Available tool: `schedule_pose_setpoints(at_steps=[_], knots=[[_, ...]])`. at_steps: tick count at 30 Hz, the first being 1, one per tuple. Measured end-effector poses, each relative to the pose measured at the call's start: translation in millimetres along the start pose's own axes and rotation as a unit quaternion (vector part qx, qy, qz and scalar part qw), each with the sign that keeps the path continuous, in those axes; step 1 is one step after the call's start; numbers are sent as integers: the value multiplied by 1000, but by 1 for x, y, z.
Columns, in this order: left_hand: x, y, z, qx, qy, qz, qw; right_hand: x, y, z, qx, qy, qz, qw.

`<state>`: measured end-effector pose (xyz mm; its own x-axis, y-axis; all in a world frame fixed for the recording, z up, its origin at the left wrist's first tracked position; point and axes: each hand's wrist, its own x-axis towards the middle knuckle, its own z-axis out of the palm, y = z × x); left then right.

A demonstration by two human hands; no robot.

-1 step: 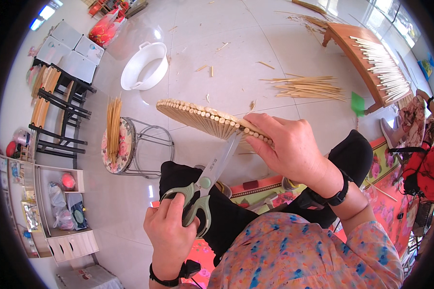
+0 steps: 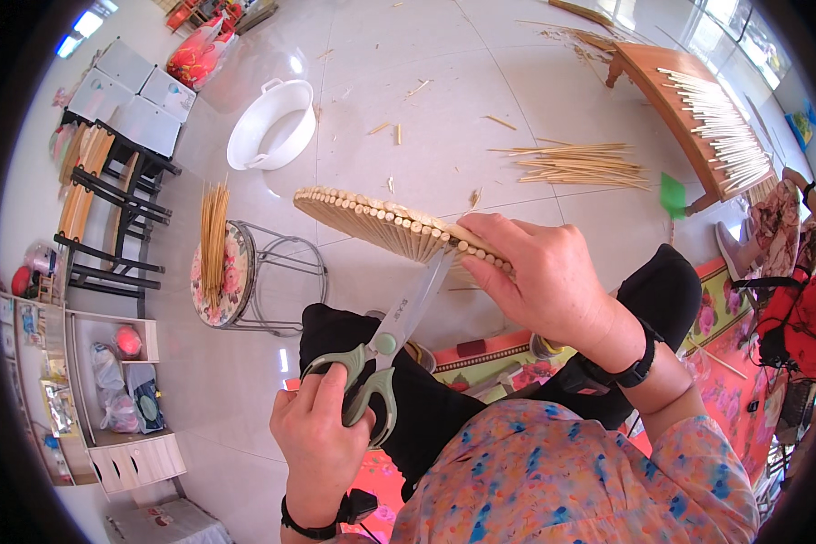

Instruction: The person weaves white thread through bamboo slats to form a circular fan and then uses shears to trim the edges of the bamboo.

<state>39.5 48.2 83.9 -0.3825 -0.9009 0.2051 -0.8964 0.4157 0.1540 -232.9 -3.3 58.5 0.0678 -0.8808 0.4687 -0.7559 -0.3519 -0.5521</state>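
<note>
The stick mat (image 2: 385, 219) lies pinched between right-hand fingers (image 2: 501, 233).

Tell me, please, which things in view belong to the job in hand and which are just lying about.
In the job:
scissors, in the left hand
row of sticks, in the right hand
probably, loose sticks on the stool

Seemingly just about:
white basin
red bag
scraps

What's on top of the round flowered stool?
A bundle of thin sticks lies on the flowered stool, overhanging its far edge. Whatever is directly beneath them is covered and can't be seen.
</note>
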Motion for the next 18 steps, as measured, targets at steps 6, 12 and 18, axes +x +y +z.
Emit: schedule_pose_setpoints(at_steps=[6,12,18], knots=[[1,1,1,-7,10,2,1000,0,1,1,-4,3,2,1000],[2,7,-6,4,-7,-7,1000,0,1,0,-25,0,-6,1000],[2,21,-21,69,-1,5,998,-5,2,0,-42,-6,-30,999]])
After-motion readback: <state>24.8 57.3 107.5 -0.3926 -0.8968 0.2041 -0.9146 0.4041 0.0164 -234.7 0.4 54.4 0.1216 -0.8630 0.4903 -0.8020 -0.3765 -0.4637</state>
